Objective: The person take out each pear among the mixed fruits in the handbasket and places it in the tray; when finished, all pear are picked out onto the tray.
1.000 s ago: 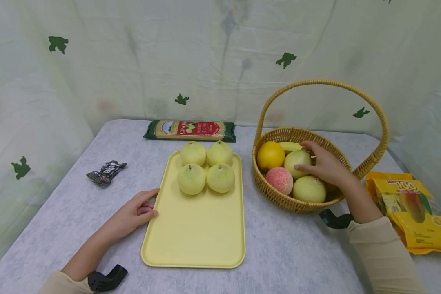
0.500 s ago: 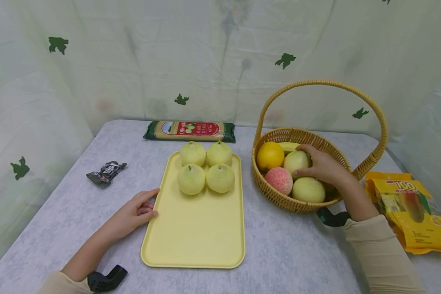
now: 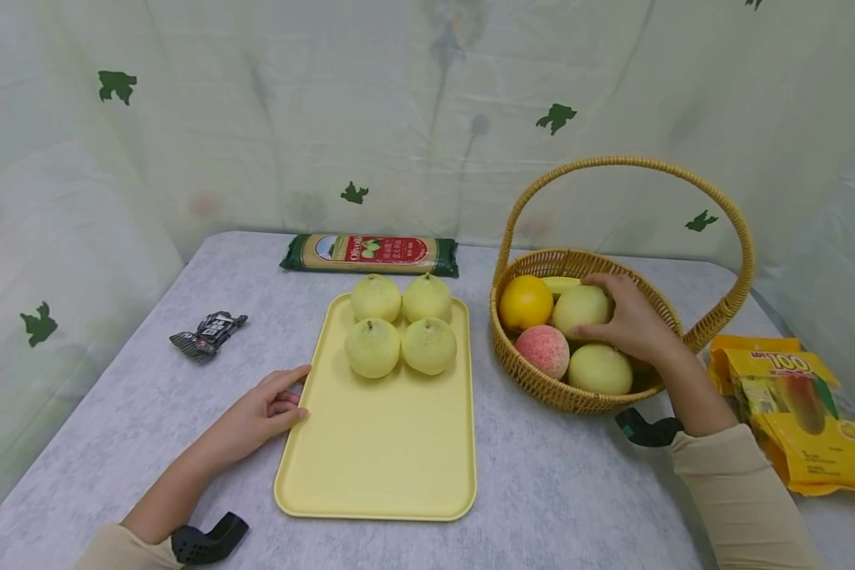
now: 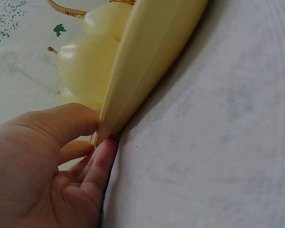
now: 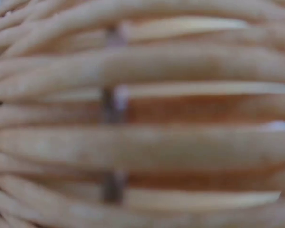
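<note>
Basket (image 3: 523,378), head view: stands toward the surface's (image 3: 556,475) right edge; in it the right hand (image 3: 632,321) has thumb and fingers curved about the rear pear (image 3: 580,310), apparently gripping it.
Tray (image 3: 381,447), head view: four pears (image 3: 430,346) sit toward its far edge, its near end bare.
Rear pear, head view: the step looks like picking it for the tray; next calls for lifting clear of peach (image 3: 543,351) and handle (image 3: 616,160).
Tray's left edge, left wrist view: left hand (image 4: 38,154) pinches it, probably for steadiness.
Wicker (image 5: 190,147), right wrist view: too blurred to tell the fingers' grip.
</note>
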`<state>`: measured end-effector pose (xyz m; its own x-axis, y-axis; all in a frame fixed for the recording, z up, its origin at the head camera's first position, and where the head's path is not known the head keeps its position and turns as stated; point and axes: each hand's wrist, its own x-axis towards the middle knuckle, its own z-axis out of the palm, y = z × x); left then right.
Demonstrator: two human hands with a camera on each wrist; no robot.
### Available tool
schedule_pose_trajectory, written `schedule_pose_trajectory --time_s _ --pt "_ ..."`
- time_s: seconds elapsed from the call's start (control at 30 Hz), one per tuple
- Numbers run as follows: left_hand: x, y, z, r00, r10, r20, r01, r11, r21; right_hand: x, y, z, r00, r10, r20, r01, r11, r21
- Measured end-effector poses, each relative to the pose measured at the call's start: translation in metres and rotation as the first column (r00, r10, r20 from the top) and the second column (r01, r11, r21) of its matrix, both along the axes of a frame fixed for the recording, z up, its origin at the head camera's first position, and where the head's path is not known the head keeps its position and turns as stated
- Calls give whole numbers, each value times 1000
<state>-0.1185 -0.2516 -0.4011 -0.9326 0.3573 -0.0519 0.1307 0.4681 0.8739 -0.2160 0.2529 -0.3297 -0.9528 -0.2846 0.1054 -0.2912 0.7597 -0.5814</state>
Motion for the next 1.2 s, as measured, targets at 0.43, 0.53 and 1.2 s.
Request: schedule_pose_trajectory --time_s 0.43,0.53,1.2 --pt "0 1 1 1000 -1 4 1 1000 6 26 -23 21 974 -99 -202 30 947 -319" --pt "0 1 1 1000 -1 6 1 1000 9 39 -41 29 970 -37 -240 -63 917 -395" --pt "1 1 3 1000 -5 20 4 1000 20 87 -181 -17 876 473 -91 -466 784 -409"
